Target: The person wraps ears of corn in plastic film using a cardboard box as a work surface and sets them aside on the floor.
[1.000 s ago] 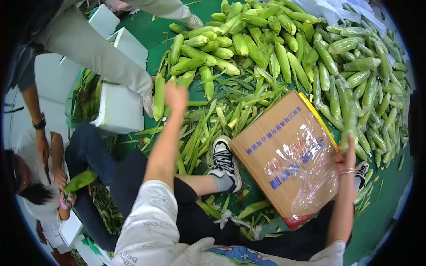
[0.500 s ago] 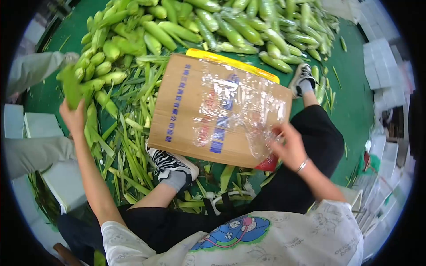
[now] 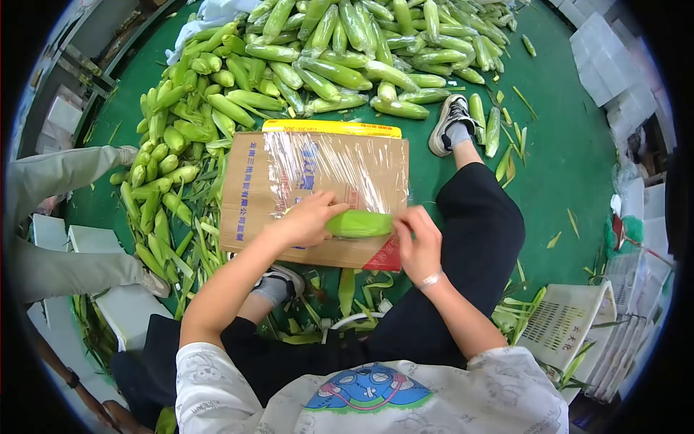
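The left hand (image 3: 307, 219) curls over one end of a corn ear (image 3: 359, 224) on the cardboard box (image 3: 242, 189); the right hand (image 3: 421, 244) pinches at the other, its wrapping unclear. Wrapped ears (image 3: 329, 71) lie beyond the hands, unwrapped ears (image 3: 231, 109) to their left.

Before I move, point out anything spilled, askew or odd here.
Husk scraps litter the floor below the box, looking dropped. At top right, one cob lies apart from the pile, perhaps strayed. The film on the box looks wrinkled. I see no clear damage.
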`<state>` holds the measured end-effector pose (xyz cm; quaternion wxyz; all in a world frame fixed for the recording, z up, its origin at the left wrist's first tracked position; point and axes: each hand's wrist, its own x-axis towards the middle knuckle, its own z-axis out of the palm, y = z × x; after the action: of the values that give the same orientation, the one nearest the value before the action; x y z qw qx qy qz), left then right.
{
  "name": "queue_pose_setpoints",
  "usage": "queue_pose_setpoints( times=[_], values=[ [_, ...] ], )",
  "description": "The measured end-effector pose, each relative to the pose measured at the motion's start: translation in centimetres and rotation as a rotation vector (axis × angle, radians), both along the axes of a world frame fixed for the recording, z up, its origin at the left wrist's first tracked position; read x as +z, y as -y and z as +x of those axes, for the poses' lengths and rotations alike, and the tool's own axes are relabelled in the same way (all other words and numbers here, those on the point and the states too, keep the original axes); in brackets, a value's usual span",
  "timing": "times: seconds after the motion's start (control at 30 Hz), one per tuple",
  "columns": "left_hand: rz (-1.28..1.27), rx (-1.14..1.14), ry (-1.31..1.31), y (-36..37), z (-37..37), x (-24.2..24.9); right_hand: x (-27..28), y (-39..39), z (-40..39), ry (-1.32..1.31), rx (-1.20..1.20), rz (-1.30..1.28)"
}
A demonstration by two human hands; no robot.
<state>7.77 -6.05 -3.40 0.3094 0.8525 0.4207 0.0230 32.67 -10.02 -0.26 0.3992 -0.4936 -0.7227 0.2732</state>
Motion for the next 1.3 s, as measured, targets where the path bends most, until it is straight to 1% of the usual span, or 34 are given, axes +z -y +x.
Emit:
queue_pose_setpoints(
  times=[0.03, 0.07, 0.1, 0.13, 0.17, 0.2, 0.23, 0.27, 0.3, 0.33, 0.37, 0.43, 0.47, 0.5, 0.53, 0.57, 0.6, 0.63, 0.7, 0.77, 0.8, 0.83, 0.87, 0.9, 0.97, 1.0, 1.03, 1.1, 1.13, 1.17, 1.2, 1.23, 1.27, 1.3],
  values=[
    [-0.004, 0.001, -0.015, -0.3, 0.4, -0.2, -0.1, -0.8, -0.9, -0.04, -0.05, -0.062],
    [0.006, -0.024, -0.047, -0.8, 0.7, -0.4, -1.8, -1.6, -1.9, 0.018, -0.034, -0.045],
    [0.014, -0.046, -0.078, -0.9, 0.9, -0.4, -5.2, -1.9, -2.6, 0.148, 0.012, -0.059],
    [0.009, -0.034, -0.088, -0.5, 1.1, 0.0, -6.1, -2.0, -4.1, 0.242, 0.032, 0.063],
    [0.219, 0.094, -0.02, 0.2, 1.4, 0.7, -6.5, -2.3, -5.2, 0.337, 0.051, 0.191],
    [0.431, 0.218, 0.047, 0.8, 1.6, 1.0, -6.2, -3.0, -5.5, 0.328, 0.06, 0.195],
    [0.429, 0.224, 0.037, 1.9, 1.0, 0.4, -5.8, -3.6, -5.8, 0.422, 0.109, 0.195],
    [0.445, 0.47, 0.028, 3.6, 0.1, -0.4, -5.6, -4.1, -6.2, 0.518, 0.161, 0.194],
    [0.457, 0.72, 0.023, 5.2, -0.8, -1.0, -5.7, -4.9, -6.2, 0.516, 0.174, 0.193],
    [0.342, 0.784, -0.09, 6.4, -1.8, -0.9, -5.6, -5.7, -5.9, 0.566, 0.232, 0.115],
    [0.338, 0.793, -0.095, 7.1, -2.3, -1.1, -5.6, -6.2, -5.8, 0.615, 0.291, 0.036],
    [0.08, 0.86, -0.402, 8.3, -3.6, -2.3, -5.5, -6.1, -5.8, 0.581, 0.315, 0.012],
    [0.185, 0.775, -0.361, 8.5, -4.5, -4.2, -5.6, -6.0, -5.7, 0.532, 0.305, -0.004],
    [0.192, 0.784, -0.361, 8.5, -5.6, -4.8, -5.9, -5.8, -5.6, 0.484, 0.289, -0.023],
    [0.058, 0.79, -0.172, 8.3, -6.5, -4.9, -6.2, -5.5, -5.3, 0.465, 0.317, 0.124],
    [-0.076, 0.787, 0.024, 7.8, -7.2, -5.1, -6.5, -4.5, -4.6, 0.475, 0.32, 0.131],
    [-0.651, 1.102, 0.543, 7.5, -7.9, -1.4, -5.2, -3.1, -4.2, 0.588, 0.431, 0.132],
    [-0.779, 1.191, 0.745, 7.3, -8.5, 2.9, -4.6, -1.7, -4.0, 0.698, 0.537, 0.127],
    [-0.661, 1.14, 0.982, 8.0, -8.6, 5.0, -4.8, 1.2, -5.4, 0.582, 0.593, 0.066],
    [-0.231, 1.021, 0.65, 7.5, -4.6, 4.5, -5.3, 3.8, -7.6, 0.433, 0.543, 0.089],
    [-0.035, 0.838, 0.428, 7.6, -3.8, 2.2, -5.6, 4.7, -7.7, 0.452, 0.511, 0.026],
    [0.024, 0.68, 0.28, 7.6, -2.8, 0.4, -5.9, 5.0, -7.6, 0.472, 0.478, -0.036],
    [0.148, 0.573, 0.38, 7.5, -1.9, -1.3, -5.7, 4.6, -7.4, 0.471, 0.471, -0.03],
    [0.149, 0.566, 0.382, 6.7, -1.7, -1.4, -5.1, 4.2, -7.1, 0.514, 0.427, -0.021],
    [0.208, 0.328, 0.289, 5.7, -1.5, -1.9, -5.3, 2.8, -6.9, 0.56, 0.384, -0.028],
    [-0.055, 0.337, 0.144, 4.5, -2.1, -1.9, -5.7, 0.7, -7.1, 0.5, 0.192, 0.073],
    [-0.067, 0.335, 0.151, 3.8, -2.4, -2.1, -6.1, -1.6, -7.1, 0.441, -0.001, 0.174],
    [0.293, 0.475, 0.262, 2.5, -3.1, -2.1, -7.5, -7.0, -7.0, 0.545, -0.035, 0.176],
    [0.436, 0.366, 0.129, 2.0, -3.7, -1.1, -8.2, -9.6, -7.1, 0.541, -0.046, 0.175],
    [0.442, 0.351, 0.124, 1.4, -3.5, -1.0, -8.8, -11.9, -7.2, 0.581, 0.097, 0.166],
    [0.482, 0.28, 0.103, 1.1, -3.2, -1.1, -9.0, -13.8, -7.4, 0.621, 0.241, 0.163],
    [0.526, 0.215, 0.083, 0.5, -3.1, -1.2, -8.6, -15.2, -8.3, 0.618, 0.231, 0.176],
    [0.578, 0.17, 0.033, -0.6, -3.3, -1.7, -8.3, -16.1, -9.6, 0.438, 0.389, -0.201],
    [0.579, 0.164, 0.034, -1.7, -3.5, -2.7, -8.1, -16.2, -10.3, 0.239, 0.535, -0.583]
  ],
)
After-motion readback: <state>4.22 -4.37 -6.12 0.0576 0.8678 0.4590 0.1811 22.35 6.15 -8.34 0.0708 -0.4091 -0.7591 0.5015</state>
